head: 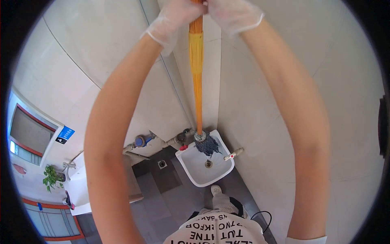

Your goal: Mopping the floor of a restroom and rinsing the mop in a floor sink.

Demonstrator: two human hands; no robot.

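Observation:
My left hand [181,13], in a thin clear plastic glove, grips the upper part of an orange mop handle [198,94] at the top edge of the view. Beside it is my right hand [230,13], gloved alike, its fingers at the handle too; whether they close around it is hidden by the frame's edge. A yellow sleeve [196,52] wraps the handle below my hands. At the lower end, the dark grey mop head [208,145] hangs in a white mop sink [198,174], against its back, near the drain [208,163].
A tap [233,155] juts from the right wall over the sink. Pipes and a blue water meter [140,141] run along the left wall. Further left are a white washbasin [79,183] with a tap and a potted plant [52,177]. A floor drain [162,164] lies left of the sink.

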